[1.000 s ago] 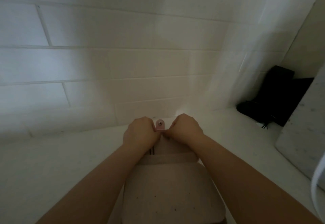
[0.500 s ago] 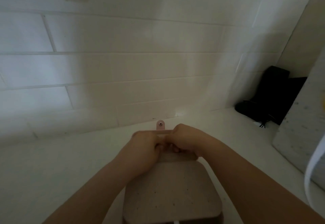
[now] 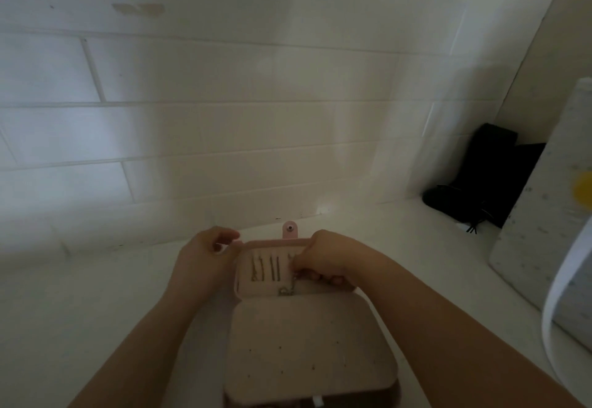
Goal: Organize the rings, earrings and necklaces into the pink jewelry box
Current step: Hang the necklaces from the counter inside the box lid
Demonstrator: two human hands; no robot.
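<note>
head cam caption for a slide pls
Left hand steadies pink jewelry box lid while right hand hangs a necklace.

The jewelry box [image 3: 307, 337] sits on the table [image 3: 80, 305], near the front edge of the view, its lid [image 3: 272, 247] raised at the far side toward the tiled wall [image 3: 224, 125]; the perforated panel [image 3: 307, 343] lies in front of the lid; necklaces [image 3: 266, 268] hang inside the lid; the left hand [image 3: 205, 260] is at the lid's left edge, the right hand [image 3: 323, 260] at its right, touching a chain [image 3: 290, 286]; a pouch [image 3: 480, 177] stands far right against the wall, with a speckled board [image 3: 544, 231] in front of it
</note>
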